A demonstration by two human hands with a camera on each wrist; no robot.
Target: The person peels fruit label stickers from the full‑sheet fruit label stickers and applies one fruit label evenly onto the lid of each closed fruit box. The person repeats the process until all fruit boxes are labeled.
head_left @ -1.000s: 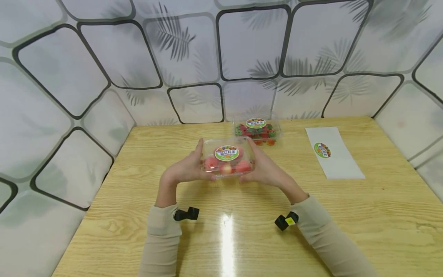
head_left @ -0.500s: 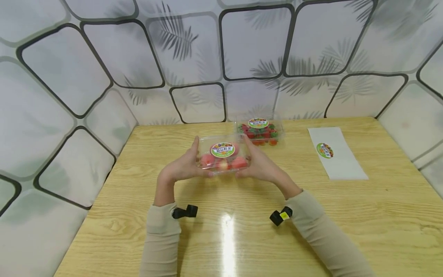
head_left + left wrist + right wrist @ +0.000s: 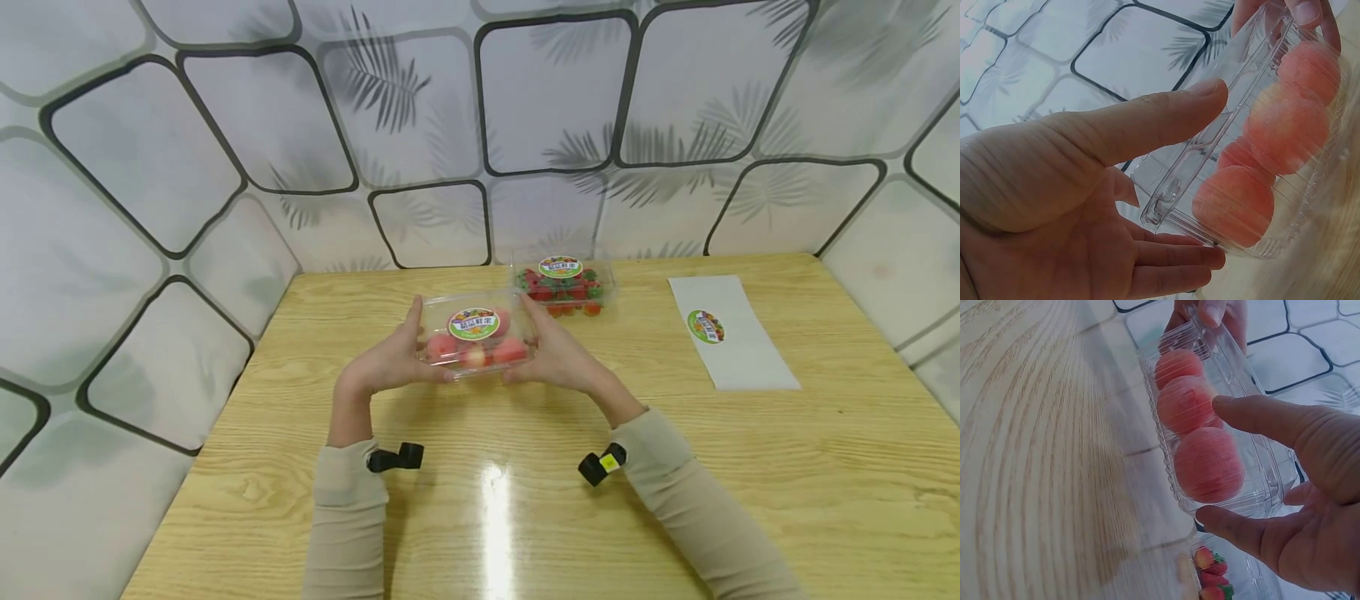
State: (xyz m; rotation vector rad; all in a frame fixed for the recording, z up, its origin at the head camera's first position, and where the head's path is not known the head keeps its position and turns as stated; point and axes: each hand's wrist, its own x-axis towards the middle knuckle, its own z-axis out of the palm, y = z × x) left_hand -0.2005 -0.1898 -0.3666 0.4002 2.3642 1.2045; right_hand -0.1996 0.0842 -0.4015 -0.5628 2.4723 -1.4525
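Note:
A clear plastic clamshell box (image 3: 480,370) of pinkish-red peaches (image 3: 1209,465) is held up above the table, tilted, with a round fruit label (image 3: 473,323) on its lid. My left hand (image 3: 390,360) grips the box's left end, the thumb (image 3: 1166,122) along the near side and the fingers (image 3: 1172,255) around the end. At the opposite end, my right hand (image 3: 558,358) grips it the same way, its thumb (image 3: 1260,415) against the plastic. Behind the box, a second clear clamshell of strawberries (image 3: 566,292) rests on the table.
A white sheet (image 3: 738,342) bearing one round fruit label (image 3: 706,327) lies on the right of the wooden table (image 3: 847,467). A patterned wall (image 3: 555,92) stands along the table's back edge, and side walls rise left and right.
Both hands have carried the peach box slightly to the left. The strawberry box and the white sheet stay where they were; the head view has shifted a little.

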